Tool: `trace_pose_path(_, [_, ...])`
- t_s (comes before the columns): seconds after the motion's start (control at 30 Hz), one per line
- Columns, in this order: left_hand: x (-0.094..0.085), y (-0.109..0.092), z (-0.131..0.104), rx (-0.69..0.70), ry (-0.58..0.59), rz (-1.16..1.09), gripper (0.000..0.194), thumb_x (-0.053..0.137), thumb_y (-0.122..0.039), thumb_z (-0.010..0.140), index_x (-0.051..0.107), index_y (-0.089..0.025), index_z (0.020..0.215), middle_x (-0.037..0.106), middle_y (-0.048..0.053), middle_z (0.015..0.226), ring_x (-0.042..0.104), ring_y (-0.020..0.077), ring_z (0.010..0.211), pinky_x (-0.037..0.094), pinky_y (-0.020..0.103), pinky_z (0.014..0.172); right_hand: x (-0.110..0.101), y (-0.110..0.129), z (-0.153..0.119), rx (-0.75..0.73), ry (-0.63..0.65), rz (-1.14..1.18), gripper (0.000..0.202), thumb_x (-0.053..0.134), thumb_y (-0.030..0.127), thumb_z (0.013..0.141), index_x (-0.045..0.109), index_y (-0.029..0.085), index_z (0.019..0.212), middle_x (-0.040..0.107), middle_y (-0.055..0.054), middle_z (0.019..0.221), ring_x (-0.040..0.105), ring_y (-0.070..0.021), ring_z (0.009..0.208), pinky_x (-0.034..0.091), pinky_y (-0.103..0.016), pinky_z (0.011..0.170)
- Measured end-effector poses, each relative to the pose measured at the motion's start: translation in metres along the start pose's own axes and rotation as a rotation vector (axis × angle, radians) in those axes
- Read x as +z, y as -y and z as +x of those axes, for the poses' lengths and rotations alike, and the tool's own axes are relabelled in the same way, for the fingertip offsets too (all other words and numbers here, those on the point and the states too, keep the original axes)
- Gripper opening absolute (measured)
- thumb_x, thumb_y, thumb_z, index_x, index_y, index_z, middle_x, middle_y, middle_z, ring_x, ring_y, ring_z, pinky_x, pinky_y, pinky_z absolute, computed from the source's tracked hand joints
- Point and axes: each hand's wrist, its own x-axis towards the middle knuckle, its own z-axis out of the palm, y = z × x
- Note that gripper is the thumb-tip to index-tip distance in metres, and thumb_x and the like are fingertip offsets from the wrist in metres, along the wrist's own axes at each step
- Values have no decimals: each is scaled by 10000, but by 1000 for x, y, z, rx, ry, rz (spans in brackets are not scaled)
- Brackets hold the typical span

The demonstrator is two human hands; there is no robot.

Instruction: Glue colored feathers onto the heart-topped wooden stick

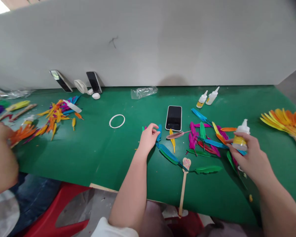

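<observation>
Nearest to me, the wooden stick [183, 192] lies on the green table [101, 148], and its lower end reaches the table edge. Its heart-shaped head [186, 163] carries small pinkish specks. A green feather [208, 169] goes out from this head to the right, and a blue and green pair of feathers [169, 155] slants from it up to the left, towards my left hand.

My right hand [255, 156] is closed around a glue bottle [241, 135] with a yellow label; I hold it nearly upright, nozzle upward, above the right side of the feathers. My left hand [148, 137] has its fingers bent beside a blue feather [159, 132]; I cannot tell if the fingertips pinch it or only stay near it.

Between my hands there is a loose heap of feathers [192, 138] in magenta, green, red, blue and orange. On its left side a brownish feather [177, 135] crosses over a yellow-orange one [173, 141]. At the far right lies a fan of yellow and orange feathers [289, 121] on a stick.

Behind the heap, a phone [174, 118] lies flat. Farther, two more glue bottles [207, 98] stand close together, and a clear plastic wrapper [144, 92] lies near the white wall [138, 46].
</observation>
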Motion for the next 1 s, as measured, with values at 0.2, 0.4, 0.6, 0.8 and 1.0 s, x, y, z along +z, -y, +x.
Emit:
trace_pose_path(0.2, [-19,-6,-5,-51,-126,-454,250,553,-223,776,461,-192,1007,523,-38,686,513,80,585,411,217,596,-4,7,-5,76,-39,49,421,538,412,745,406,379,1144,589,-79,1130,615,-331,911,486,-444,681])
trace_pose_path(0.4, [-8,-50,-33,28,101,-670,352,622,-173,718,438,-221,1014,532,-48,677,502,72,594,391,205,583,-1,45,-10,-30,-145,578,530,649,311,697,362,280,1142,636,-38,913,639,-230,872,478,-446,841])
trace_pose_path(0.6, [25,-75,-54,180,437,-630,364,600,-140,735,437,-232,1048,515,-48,683,505,81,620,409,215,606,9,92,-9,-52,175,742,487,638,296,716,369,272,1121,632,-6,890,639,-185,845,512,-382,785])
trace_pose_path(0.8, [36,-76,-60,249,528,-501,315,571,-163,772,444,-238,1050,533,-41,714,536,104,673,443,228,653,19,81,-16,10,293,600,460,619,277,714,418,282,1128,620,3,932,622,-181,820,510,-358,742])
trace_pose_path(1.0, [26,-67,-58,287,351,-335,247,525,-201,820,527,-237,1065,581,-11,812,558,117,729,452,255,715,12,64,-21,39,215,492,434,608,265,729,430,281,1125,633,8,859,635,-199,791,507,-379,721])
